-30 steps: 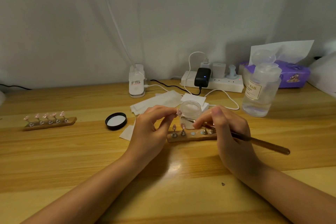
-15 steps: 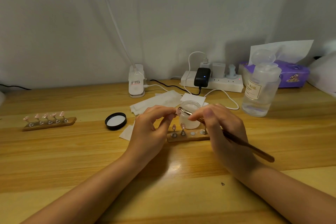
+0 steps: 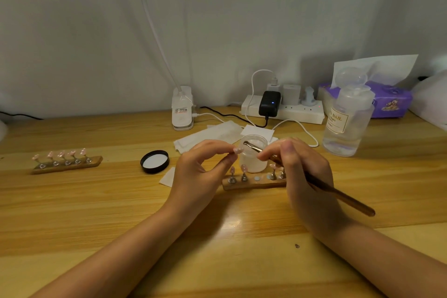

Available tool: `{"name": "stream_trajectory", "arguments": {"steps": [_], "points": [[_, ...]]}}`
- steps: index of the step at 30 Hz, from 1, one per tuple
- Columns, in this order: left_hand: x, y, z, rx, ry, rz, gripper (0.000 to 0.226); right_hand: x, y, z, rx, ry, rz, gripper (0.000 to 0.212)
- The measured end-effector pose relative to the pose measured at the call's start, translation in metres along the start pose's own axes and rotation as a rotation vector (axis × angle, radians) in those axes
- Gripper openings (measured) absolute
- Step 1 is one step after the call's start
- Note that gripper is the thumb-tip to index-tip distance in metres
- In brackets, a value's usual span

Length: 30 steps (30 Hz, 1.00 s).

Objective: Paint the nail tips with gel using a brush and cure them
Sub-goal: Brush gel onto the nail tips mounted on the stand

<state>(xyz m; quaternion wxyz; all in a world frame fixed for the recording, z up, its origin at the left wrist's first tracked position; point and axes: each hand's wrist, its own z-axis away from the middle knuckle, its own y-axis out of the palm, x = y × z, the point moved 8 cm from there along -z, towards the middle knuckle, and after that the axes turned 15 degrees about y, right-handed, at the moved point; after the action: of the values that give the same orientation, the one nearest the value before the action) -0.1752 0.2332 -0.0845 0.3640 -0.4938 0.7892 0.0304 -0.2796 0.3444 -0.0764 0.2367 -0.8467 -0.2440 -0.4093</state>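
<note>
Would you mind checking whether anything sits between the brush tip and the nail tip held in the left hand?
Nothing visible does. The brush, held in the right hand, has its tip over the open gel jar, just right of the nail tip pinched by the left hand; only open air separates them.

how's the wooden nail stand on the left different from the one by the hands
The left stand carries a full row of five pink nail tips; the near stand has bare round spots mid-row. The left stand sits apart from both hands, while the near stand lies just past them, its right end hidden. Both are wooden strips with metal holders.
</note>
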Motion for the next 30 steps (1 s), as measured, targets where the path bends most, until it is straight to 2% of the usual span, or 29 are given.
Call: {"name": "stream_trajectory", "arguments": {"steps": [5, 13, 20, 26, 30], "points": [[0.002, -0.001, 0.001, -0.016, -0.02, 0.014, 0.019, -0.006, -0.001, -0.001, 0.002, 0.049, -0.01, 0.032], [0.004, -0.004, 0.001, -0.039, -0.029, 0.008, 0.024, 0.005, 0.007, 0.004, 0.047, -0.095, 0.067, 0.042], [0.005, -0.003, 0.001, -0.038, -0.04, 0.0, 0.023, 0.004, 0.007, 0.0, 0.03, -0.075, 0.087, 0.031], [0.007, -0.003, 0.002, -0.036, -0.065, -0.01, 0.023, 0.0, 0.004, 0.004, 0.036, -0.052, 0.02, 0.042], [0.007, -0.003, 0.002, -0.027, -0.077, -0.008, 0.022, 0.002, 0.005, 0.003, 0.032, -0.063, 0.056, 0.038]]}}
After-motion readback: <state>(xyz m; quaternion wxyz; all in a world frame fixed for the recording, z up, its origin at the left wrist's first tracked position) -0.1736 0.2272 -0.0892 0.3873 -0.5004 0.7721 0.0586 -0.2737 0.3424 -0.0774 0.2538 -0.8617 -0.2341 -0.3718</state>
